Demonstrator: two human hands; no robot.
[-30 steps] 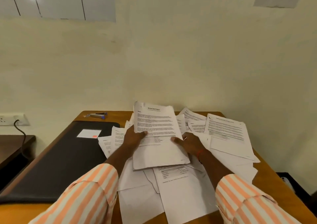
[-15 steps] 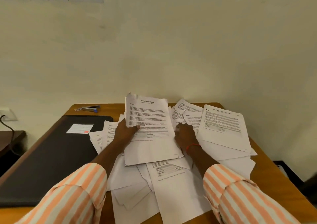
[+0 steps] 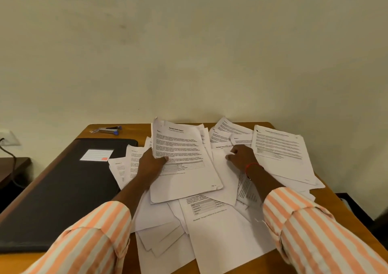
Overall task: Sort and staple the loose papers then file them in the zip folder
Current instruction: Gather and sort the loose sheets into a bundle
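Left hand (image 3: 151, 165) grips report sheaf (image 3: 184, 177); right hand (image 3: 241, 158) apparently pinches loose sheet (image 3: 224, 181); zip folder (image 3: 63, 189) lies flat, closed

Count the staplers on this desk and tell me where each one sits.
1. The stapler lies at the far left corner of the desk, just beyond the black zip folder. Another could be hidden under the loose papers.

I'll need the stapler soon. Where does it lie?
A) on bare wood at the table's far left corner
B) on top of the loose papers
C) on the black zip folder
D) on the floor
A: the stapler lies on the table at its far left corner, just beyond the black zip folder.
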